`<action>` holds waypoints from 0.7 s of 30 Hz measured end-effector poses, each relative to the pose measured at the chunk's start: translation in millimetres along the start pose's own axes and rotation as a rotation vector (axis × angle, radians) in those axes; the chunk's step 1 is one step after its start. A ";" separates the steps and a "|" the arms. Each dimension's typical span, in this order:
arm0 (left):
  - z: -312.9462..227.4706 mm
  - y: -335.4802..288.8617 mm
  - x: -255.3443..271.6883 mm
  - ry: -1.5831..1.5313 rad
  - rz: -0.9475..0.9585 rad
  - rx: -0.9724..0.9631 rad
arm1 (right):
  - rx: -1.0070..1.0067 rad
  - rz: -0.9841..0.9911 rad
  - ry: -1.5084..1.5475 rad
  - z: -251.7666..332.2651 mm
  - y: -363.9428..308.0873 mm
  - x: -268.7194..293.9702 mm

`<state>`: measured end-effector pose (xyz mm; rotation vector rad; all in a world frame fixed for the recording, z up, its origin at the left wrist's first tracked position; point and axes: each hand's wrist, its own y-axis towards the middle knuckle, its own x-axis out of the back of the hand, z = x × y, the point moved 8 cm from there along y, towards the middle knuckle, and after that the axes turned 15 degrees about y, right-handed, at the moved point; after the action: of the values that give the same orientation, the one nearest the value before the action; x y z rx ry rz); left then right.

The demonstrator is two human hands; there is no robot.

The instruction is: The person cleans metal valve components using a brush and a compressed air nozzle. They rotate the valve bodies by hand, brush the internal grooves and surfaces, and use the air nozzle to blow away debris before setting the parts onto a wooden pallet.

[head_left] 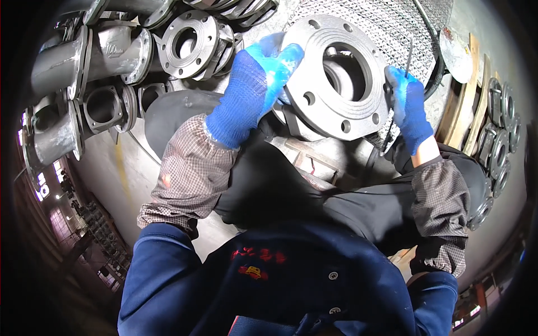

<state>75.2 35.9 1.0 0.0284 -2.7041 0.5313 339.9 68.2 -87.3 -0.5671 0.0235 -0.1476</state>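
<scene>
A grey cast-metal flanged valve body is tilted up in front of me, its round flange with bolt holes and a wide central bore facing me. My left hand, in a blue coated glove, is closed on the flange's left rim, with the thumb on its face. By the right rim, my right hand, gloved the same way, has its fingers closed around a thin dark rod-like tool that sticks up past the fingers. The glove hides the tool's middle, and its kind is unclear.
Several grey flanged pipe castings are stacked at the left, beside another round flanged casting. A textured metal mesh sheet lies at the back, with a black cable along it. Wooden planks and more flanged parts stand at the right.
</scene>
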 end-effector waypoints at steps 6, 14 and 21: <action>-55.6 -16.9 -11.9 0.172 0.068 -0.266 | -0.123 0.048 0.102 -26.0 -4.3 -7.9; -59.1 -17.3 -23.2 0.289 0.032 -0.258 | -0.071 0.090 0.057 -39.6 -2.4 3.9; -60.9 -21.6 -27.0 0.365 0.025 -0.128 | -0.105 0.017 0.108 -48.5 1.0 7.5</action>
<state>124.5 36.8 50.7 -0.1252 -2.3771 0.3320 344.4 42.1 -128.7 -0.6632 0.1411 -0.1610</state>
